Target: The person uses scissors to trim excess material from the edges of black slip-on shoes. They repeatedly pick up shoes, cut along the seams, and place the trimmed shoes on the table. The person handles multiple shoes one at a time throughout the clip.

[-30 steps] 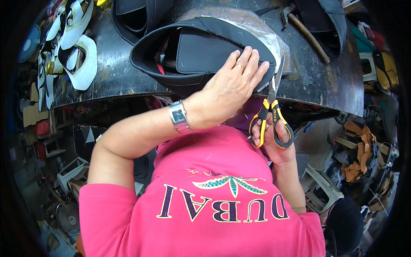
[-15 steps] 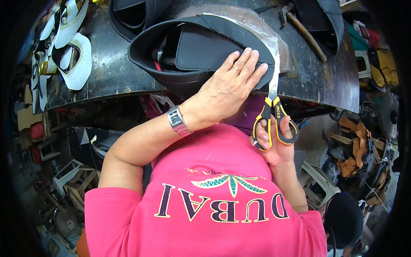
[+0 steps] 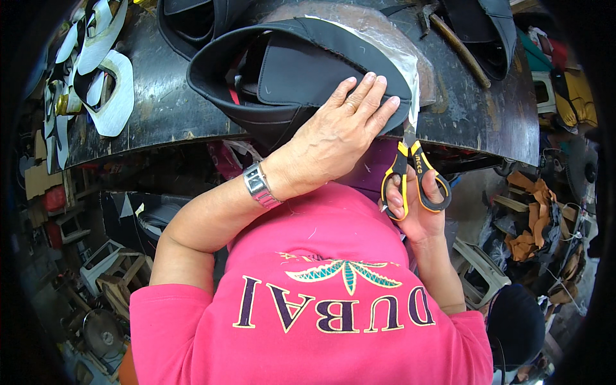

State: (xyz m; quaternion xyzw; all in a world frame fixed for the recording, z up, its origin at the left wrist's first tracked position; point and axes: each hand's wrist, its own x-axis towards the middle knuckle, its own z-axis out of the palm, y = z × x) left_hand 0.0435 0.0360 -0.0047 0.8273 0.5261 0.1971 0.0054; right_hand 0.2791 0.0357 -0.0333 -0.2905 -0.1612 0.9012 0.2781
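A black leather shoe upper (image 3: pixel 301 70) lies on the dark table, its toe end pointing right. White lining (image 3: pixel 405 61) sticks out along its far and right edge. My left hand (image 3: pixel 340 122) rests flat on the upper near the toe, fingers stretched out. Below the toe, my right hand (image 3: pixel 420 212) holds scissors (image 3: pixel 410 160) with yellow and black handles, fingers and thumb through the loops. The scissors point away from me, and their blades meet the strip of lining beside the toe; the tips are hard to make out.
Behind the upper, a clear sheet-like slab (image 3: pixel 359 22) lies on the table (image 3: pixel 160 96). A hammer (image 3: pixel 459 48) is at the far right, near another black upper (image 3: pixel 484 32). One more black upper (image 3: pixel 192 25) sits at the far left, beside white-lined cut pieces (image 3: pixel 119 96).
The scissors and my right hand have moved slightly forward along the lining. The upper has shifted a little to the left, with my left hand still flat on it.
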